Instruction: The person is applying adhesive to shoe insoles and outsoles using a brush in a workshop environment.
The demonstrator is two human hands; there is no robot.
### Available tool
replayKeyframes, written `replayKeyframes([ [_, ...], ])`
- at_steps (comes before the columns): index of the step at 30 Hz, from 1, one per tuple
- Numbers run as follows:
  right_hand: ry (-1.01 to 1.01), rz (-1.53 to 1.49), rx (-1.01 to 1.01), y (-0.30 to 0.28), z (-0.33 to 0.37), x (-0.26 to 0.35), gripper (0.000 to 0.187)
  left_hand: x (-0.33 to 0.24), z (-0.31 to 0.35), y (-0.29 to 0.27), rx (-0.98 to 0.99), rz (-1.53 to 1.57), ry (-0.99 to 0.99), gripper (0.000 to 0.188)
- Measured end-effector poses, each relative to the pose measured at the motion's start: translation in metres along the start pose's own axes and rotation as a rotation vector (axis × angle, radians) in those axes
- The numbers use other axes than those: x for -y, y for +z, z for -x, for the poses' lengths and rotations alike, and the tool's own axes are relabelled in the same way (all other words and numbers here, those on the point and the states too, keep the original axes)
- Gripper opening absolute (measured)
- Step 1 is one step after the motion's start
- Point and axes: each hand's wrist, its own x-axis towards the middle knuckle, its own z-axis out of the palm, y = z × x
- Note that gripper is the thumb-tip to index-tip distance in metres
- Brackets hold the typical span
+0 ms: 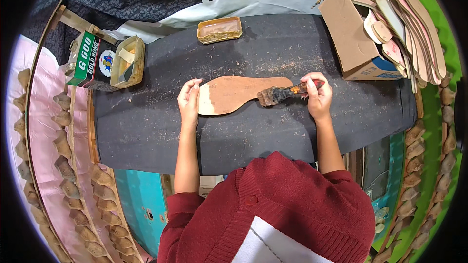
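A shoe insole [231, 90] lies lengthwise over the dark cloth in the middle. Most of its surface is brown, with a paler patch at the wide left end. My left hand [188, 102] grips that wide end between thumb and fingers. In my right hand [319, 97] is a brush [279, 96] with a red-and-orange handle and dark, caked bristles. The brush points left, its bristles over the near edge of the insole's narrow part. Whether the bristles touch the surface I cannot tell.
A dark cloth [146, 126] with scattered shavings covers the table. At left stand a green-and-black tin [84, 65] and a stained plastic container [139, 61]. A shallow crusted tray [219, 34] is at the back; a cardboard box [343, 29] of insoles [414, 39] stands right. Racks hold shoe lasts [62, 143] on both sides.
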Motion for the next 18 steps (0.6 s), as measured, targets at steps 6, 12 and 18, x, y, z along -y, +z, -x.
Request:
replayKeyframes([
  [6,-0.003,0.160,-0.095,-0.027,-0.006,-0.004,0.015,-0.001,0.000,-0.002,-0.004,0.016,-0.001,0.014],
  [12,0.053,0.023,-0.237,-0.032,-0.004,-0.003,0.012,0.003,-0.001,-0.004,0.011,0.020,-0.012,0.014],
  [18,0.059,-0.045,-0.062,-0.009,0.000,-0.004,0.014,0.005,-0.001,-0.005,0.017,0.020,-0.019,0.015],
])
